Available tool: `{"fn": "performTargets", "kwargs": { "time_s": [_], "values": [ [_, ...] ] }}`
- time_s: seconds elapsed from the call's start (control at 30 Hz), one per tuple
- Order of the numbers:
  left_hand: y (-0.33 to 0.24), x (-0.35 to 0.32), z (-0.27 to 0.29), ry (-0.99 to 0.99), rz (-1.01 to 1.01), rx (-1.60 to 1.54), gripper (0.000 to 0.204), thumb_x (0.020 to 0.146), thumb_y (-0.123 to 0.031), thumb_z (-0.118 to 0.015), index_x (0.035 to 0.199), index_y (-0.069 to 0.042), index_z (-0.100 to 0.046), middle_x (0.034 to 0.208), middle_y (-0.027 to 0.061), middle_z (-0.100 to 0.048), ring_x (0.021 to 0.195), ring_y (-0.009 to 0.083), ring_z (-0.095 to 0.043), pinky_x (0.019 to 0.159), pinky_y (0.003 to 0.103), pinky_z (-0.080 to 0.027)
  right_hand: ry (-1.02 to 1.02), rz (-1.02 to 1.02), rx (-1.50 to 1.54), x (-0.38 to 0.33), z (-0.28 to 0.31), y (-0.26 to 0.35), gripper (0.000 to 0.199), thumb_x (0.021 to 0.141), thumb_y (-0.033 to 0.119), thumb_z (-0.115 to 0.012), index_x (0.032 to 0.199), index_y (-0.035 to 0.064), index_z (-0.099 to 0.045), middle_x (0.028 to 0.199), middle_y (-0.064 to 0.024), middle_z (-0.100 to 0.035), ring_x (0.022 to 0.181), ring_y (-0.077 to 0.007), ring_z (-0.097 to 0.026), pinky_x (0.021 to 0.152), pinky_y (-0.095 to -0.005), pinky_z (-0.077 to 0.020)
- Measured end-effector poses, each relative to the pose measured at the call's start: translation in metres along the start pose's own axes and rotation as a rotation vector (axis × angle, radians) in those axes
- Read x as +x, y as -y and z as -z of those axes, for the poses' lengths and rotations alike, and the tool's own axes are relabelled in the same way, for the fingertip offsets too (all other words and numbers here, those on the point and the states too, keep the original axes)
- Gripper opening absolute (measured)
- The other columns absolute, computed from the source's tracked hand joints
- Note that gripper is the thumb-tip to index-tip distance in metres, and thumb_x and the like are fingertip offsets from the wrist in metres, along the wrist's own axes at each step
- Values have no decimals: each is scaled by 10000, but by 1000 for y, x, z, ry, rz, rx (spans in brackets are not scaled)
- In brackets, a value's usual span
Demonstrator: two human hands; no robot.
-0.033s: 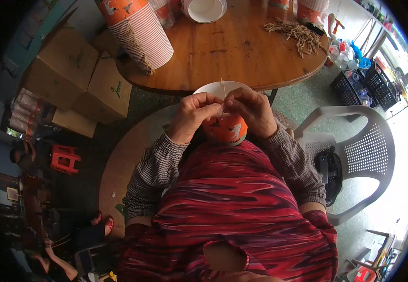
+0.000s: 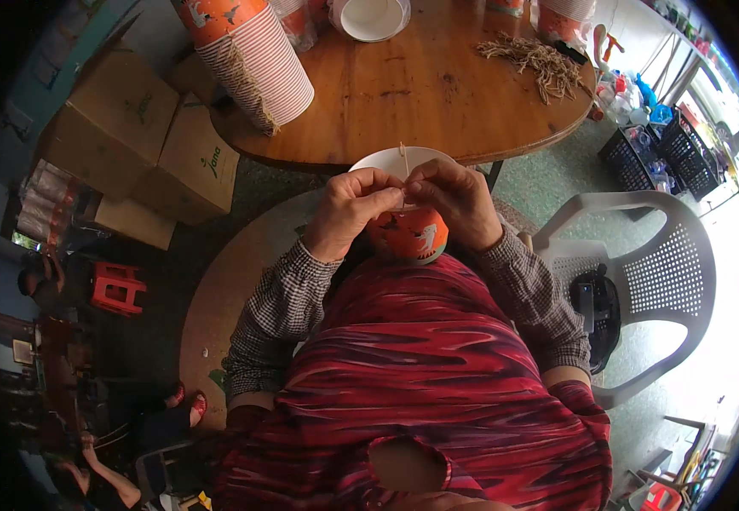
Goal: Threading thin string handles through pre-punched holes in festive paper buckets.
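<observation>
An orange paper bucket (image 2: 408, 236) with a white inside and printed figures rests against my lap at the table's near edge. My left hand (image 2: 354, 203) and my right hand (image 2: 454, 200) meet over its near rim. Thumb and forefinger of each are pinched together on a thin pale cord (image 2: 404, 159), whose upper end sticks up across the bucket's white inside. The fingers hide the cord's lower part and the spot on the rim beneath them.
On the wooden table (image 2: 386, 94) stand a tall stack of buckets (image 2: 258, 72), a white-lined bucket (image 2: 373, 19) and a heap of cords (image 2: 540, 64). Cardboard boxes (image 2: 122, 128) are at left, a grey plastic chair (image 2: 659, 255) at right. Another person's feet (image 2: 197, 409) show lower left.
</observation>
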State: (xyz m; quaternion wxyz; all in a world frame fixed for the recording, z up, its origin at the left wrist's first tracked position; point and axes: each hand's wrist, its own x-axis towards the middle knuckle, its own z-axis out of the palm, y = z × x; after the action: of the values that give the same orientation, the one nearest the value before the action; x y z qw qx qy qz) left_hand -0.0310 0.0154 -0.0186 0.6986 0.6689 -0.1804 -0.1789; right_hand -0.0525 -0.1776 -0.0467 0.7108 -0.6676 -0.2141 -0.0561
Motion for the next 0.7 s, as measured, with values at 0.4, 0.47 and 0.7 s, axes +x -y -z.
{"fn": "performTargets", "kwargs": {
  "time_s": [0.4,0.47,0.7],
  "values": [
    [8,3,3,12,-13,55,190,897,-54,-576,1043,65,-602,957,110,-668,872,130,-646,786,222,-511,122,49,-143,7,9,2,22,901,-1,-533,908,-5,-553,839,-50,-586,813,-118,-591,740,-262,-497],
    [8,3,3,11,-15,36,199,897,-52,-577,1052,70,-605,960,114,-669,863,132,-647,782,223,-512,121,41,-143,7,12,2,29,897,19,-545,911,-6,-552,839,-57,-609,808,-123,-602,745,-268,-499],
    [10,3,1,-39,-106,177,196,887,-95,-606,987,65,-660,861,62,-691,780,90,-634,710,219,-512,61,94,-208,7,14,-2,37,888,24,-543,888,-8,-562,830,-71,-646,793,-137,-624,740,-284,-508]
  ]
}}
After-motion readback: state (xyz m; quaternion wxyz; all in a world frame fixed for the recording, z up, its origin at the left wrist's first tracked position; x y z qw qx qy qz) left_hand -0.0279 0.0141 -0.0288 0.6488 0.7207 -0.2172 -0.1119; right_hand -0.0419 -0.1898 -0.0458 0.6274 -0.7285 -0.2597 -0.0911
